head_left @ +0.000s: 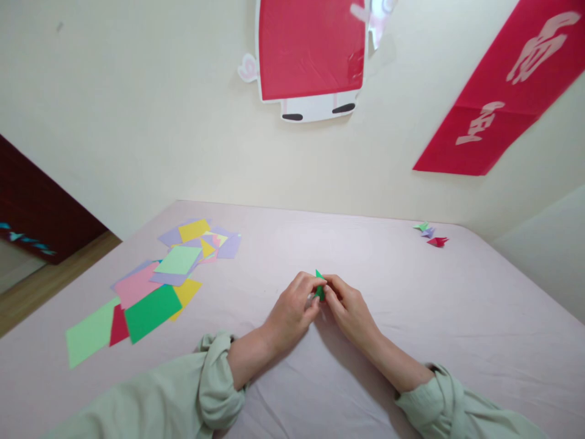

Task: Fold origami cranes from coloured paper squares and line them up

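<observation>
A small folded piece of green paper (pixel 320 292) is pinched between my two hands, just above the cloth-covered table. My left hand (pixel 295 306) grips it from the left, thumb and fingers closed on it. From the right, my right hand (pixel 350 306) holds the same paper between thumb and forefinger. One pointed tip of the paper sticks up between the fingertips; much of the rest is hidden behind them.
Loose coloured paper sheets (pixel 153 314) lie overlapping on the left of the table (pixel 283 238). At the back right are small folded paper figures (pixel 437 242) in red, purple and green. Behind the table rises a wall with a red poster (pixel 313 49) and a red banner (pixel 498 110).
</observation>
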Motion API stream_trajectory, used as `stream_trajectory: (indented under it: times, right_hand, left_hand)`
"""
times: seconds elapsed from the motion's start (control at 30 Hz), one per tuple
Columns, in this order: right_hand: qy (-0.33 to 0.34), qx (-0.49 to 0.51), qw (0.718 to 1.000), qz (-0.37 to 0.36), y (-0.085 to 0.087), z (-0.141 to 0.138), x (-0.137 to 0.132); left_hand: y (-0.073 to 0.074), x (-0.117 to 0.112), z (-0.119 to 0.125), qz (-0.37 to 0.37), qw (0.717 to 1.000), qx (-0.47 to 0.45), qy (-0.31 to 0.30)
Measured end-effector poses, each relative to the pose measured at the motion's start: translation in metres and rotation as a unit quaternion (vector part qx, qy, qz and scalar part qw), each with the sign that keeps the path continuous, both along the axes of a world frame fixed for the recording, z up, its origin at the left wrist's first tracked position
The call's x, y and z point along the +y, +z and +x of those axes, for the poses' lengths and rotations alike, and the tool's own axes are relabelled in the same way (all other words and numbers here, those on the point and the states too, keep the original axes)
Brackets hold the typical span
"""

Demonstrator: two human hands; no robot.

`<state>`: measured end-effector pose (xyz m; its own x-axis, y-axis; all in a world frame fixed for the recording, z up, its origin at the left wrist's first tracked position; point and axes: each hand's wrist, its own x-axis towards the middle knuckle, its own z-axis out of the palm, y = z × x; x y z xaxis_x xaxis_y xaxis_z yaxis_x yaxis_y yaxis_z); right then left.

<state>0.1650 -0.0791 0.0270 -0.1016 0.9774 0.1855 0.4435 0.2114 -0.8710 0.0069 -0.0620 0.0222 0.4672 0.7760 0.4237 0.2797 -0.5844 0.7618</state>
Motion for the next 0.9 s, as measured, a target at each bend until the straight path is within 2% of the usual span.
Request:
stream_trajectory:
  times: [0.13,0.37,0.53,0.67,0.9]
  right_hand:
    - [-0.002,0.009,1.000,0.001,-0.003,0.001,0.001]
    - [0.022,0.062,0.997,-0.032,-0.007,0.003,0.003]
    - [0.039,0.147,0.986,-0.068,-0.005,0.001,0.004]
    - [0.030,0.217,0.971,-0.098,-0.007,0.000,0.006]
    - [0.032,0.256,0.957,-0.132,-0.007,0.002,0.007]
  left_hand:
    - [0.000,0.000,0.000,-0.008,1.000,-0.006,0.013]
    - [-0.006,0.007,-0.002,-0.077,0.994,-0.053,0.056]
    - [-0.005,0.010,-0.002,-0.159,0.981,-0.091,0.058]
    - [-0.004,0.010,0.000,-0.174,0.978,-0.098,0.059]
    - [-0.005,0.013,0.000,-0.229,0.964,-0.127,0.048]
